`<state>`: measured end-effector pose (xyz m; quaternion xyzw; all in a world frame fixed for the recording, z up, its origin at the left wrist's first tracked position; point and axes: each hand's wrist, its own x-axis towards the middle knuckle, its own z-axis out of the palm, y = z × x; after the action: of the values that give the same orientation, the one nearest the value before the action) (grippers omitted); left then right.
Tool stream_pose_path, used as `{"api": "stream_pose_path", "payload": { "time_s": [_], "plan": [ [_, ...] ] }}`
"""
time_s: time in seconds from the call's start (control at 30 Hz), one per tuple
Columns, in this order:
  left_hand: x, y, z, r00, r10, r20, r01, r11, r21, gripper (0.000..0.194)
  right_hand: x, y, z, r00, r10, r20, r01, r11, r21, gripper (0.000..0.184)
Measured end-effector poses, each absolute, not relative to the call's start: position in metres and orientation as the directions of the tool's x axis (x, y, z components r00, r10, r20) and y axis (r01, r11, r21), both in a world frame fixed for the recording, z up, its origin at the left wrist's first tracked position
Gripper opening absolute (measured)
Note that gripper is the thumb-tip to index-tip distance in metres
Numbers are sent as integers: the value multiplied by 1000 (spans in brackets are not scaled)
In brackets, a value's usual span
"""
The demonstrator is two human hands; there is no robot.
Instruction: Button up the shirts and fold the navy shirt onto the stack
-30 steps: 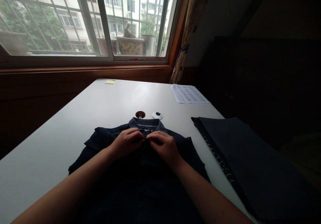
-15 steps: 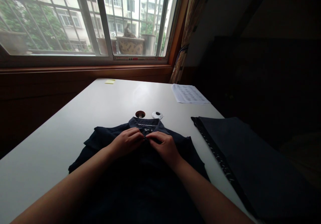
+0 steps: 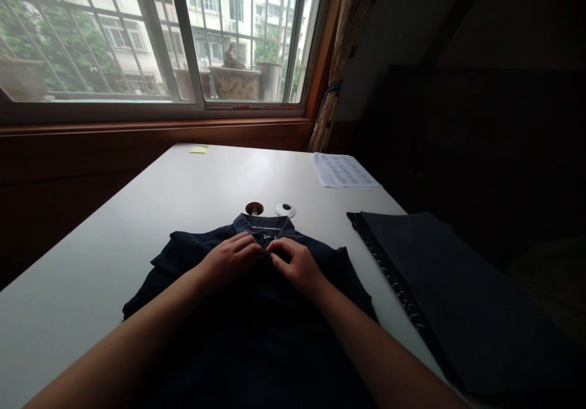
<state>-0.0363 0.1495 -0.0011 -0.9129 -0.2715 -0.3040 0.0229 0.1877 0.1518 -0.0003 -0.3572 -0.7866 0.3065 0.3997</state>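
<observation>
A dark navy shirt (image 3: 192,250) lies flat on the white table (image 3: 137,213), collar pointing away from me. My left hand (image 3: 229,261) and my right hand (image 3: 295,264) meet at the shirt's front just below the collar. Both hands have their fingers curled and pinched on the fabric at the placket. What lies between the fingertips is too small and dark to make out.
A folded dark garment (image 3: 439,287) with a patterned edge lies at the right. Beyond the collar are a round brown cable hole (image 3: 254,208) and a white round cap (image 3: 285,209). A printed sheet (image 3: 343,171) and a yellow sticky note (image 3: 199,149) lie farther back near the window.
The hands stay pinched on the shirt front; the right hand's fingers have shifted slightly. The view has drifted a little to the right.
</observation>
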Motion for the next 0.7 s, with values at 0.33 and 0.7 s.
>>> {"api": "stream_pose_path", "payload": {
  "time_s": [0.33,0.7],
  "plan": [
    [-35,151,-2,591,485,645,501,-847,177,18,187,149,0,-399,784,476,294,601,-743,12],
    [-36,157,-3,597,553,581,458,-830,319,13,188,146,-1,-409,744,528,272,652,-708,14]
  ]
}}
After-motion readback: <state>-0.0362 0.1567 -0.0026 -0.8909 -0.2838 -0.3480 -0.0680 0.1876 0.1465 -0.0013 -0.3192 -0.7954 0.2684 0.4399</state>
